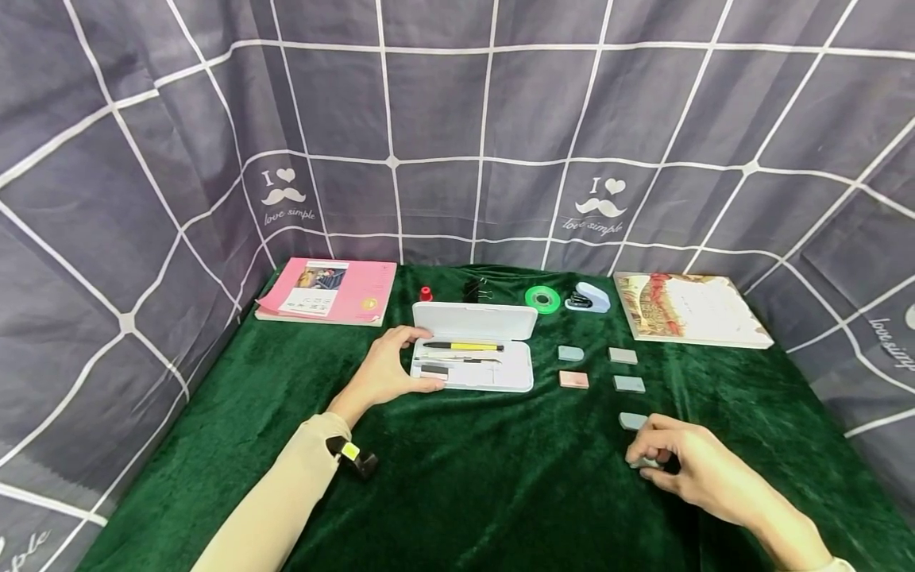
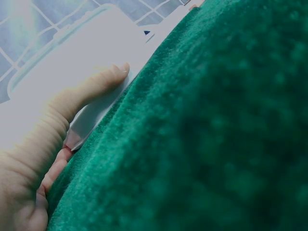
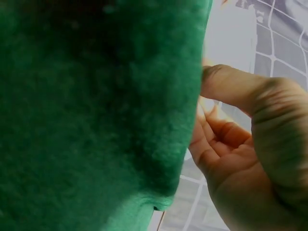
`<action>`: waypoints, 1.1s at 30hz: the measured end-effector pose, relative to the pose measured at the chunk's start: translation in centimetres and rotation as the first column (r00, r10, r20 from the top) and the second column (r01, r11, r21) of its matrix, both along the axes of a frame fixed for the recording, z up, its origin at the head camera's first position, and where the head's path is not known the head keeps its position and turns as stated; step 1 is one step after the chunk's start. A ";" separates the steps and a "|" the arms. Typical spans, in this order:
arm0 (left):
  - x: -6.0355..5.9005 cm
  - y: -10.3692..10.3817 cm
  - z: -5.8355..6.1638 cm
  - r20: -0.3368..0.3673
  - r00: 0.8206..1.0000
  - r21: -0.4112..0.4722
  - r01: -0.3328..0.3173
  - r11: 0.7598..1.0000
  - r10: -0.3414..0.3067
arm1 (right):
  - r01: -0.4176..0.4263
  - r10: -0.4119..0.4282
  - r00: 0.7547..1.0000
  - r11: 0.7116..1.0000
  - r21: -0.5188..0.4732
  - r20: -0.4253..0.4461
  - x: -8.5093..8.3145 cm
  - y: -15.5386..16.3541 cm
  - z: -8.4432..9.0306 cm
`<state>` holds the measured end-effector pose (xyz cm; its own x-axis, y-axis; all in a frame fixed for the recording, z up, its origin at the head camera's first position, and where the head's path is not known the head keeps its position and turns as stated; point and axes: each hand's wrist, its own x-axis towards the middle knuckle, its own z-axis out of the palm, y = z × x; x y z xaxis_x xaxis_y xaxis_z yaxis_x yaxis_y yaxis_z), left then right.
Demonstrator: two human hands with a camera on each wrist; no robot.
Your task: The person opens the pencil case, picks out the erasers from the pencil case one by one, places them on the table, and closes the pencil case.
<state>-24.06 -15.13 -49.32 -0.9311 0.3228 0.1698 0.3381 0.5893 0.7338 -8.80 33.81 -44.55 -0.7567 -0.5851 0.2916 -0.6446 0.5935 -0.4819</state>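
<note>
Item 1, my left hand (image 1: 386, 369): it rests on the green velvet cloth (image 1: 472, 477) at the left end of the white pencil case (image 1: 475, 349), fingers curled round that end and gripping it; the left wrist view shows my thumb (image 2: 91, 86) laid along the case's white edge (image 2: 72, 62)

Item 2, pencil case: open, lid propped up on the far side, sitting mid-table; inside lie a yellow-and-black pen (image 1: 463, 346), a thin dark pen (image 1: 457, 360) nearer me, and a small dark block (image 1: 434, 370) at the left end

Item 3, my right hand (image 1: 686, 465): near right of the cloth, fingers bent and pinching a small grey-green eraser (image 1: 646, 462) that lies on the cloth; mostly covered by my fingers, so little of it shows

Item 4, loose erasers to the right of the case: one grey-green eraser (image 1: 633, 421) just beyond my right hand, a second (image 1: 629, 384) and a third (image 1: 623, 356) farther off, a fourth (image 1: 570, 353) beside the case, and one pink eraser (image 1: 574, 380) near it

Item 5, far row, left to right: pink book (image 1: 329, 291), small red cap (image 1: 426, 294), black binder clips (image 1: 477, 291), green tape roll (image 1: 542, 299), pale blue stapler (image 1: 589, 298), white illustrated book (image 1: 689, 308)

Item 6, surround: grey gridded fabric backdrop (image 1: 457, 119) on three sides
</note>
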 end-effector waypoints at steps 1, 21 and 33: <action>0.0 0.0 0.0 0.000 1.000 0.001 -0.001 1.000 0.001 | 0.003 -0.003 1.000 1.000 0.005 0.002 0.0 0.0 0.2; 0.0 -0.1 0.0 0.011 1.000 0.006 0.001 1.000 -0.001 | 0.027 -0.036 0.987 0.998 -0.057 -0.156 -7.1 -7.9 4.3; -0.2 -0.1 -0.3 -0.003 1.000 0.005 0.005 1.000 -0.005 | -0.111 0.103 0.992 0.987 -0.117 -0.075 -12.7 -17.7 6.1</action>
